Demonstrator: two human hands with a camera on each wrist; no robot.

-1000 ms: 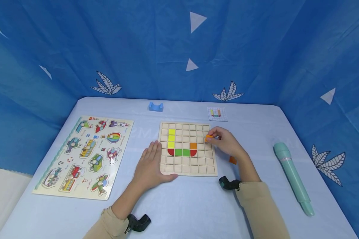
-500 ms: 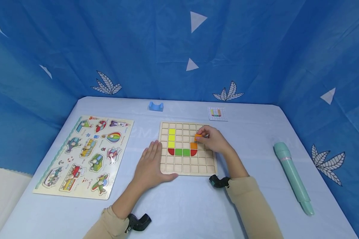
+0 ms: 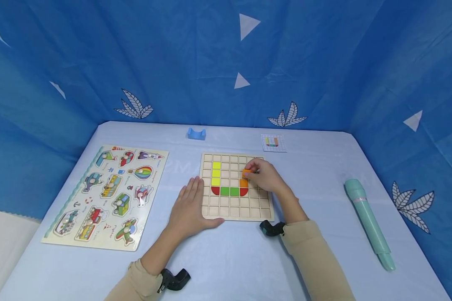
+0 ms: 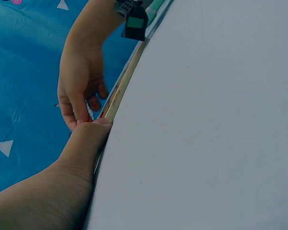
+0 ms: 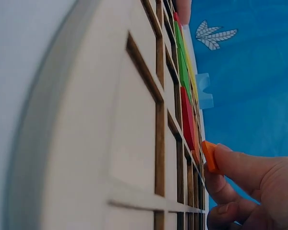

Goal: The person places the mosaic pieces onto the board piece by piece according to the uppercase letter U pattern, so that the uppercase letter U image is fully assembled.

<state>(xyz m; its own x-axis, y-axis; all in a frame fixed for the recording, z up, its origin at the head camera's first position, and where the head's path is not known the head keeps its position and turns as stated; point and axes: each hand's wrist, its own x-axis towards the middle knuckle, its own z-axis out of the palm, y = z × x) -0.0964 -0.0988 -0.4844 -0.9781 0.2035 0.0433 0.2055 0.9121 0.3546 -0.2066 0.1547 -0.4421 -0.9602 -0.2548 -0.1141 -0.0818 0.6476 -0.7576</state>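
Observation:
A wooden grid board [image 3: 233, 213] lies in the middle of the table. Set in its cells are several yellow squares [image 3: 216, 173], two green squares [image 3: 229, 191], two rounded red pieces [image 3: 215, 191] and an orange square [image 3: 243, 183]. Between thumb and fingers my right hand [image 3: 264, 175] pinches another orange square tile [image 5: 210, 156]. In the right wrist view this tile stands tilted near the board surface, just beyond the orange square in place. My left hand [image 3: 188, 211] rests with straight fingers along the board's left edge, its thumb by the near edge.
A peg puzzle [image 3: 109, 196] with vehicle pictures lies at left. Behind the board are a blue notched block [image 3: 196, 134] and a small pattern card [image 3: 273, 143]. A green tube-shaped object [image 3: 369, 223] lies at right. Blue cloth [image 3: 226, 62] hangs behind.
My right hand has carried the orange tile leftward from the board's right side to just above the placed orange square. The left hand keeps its place.

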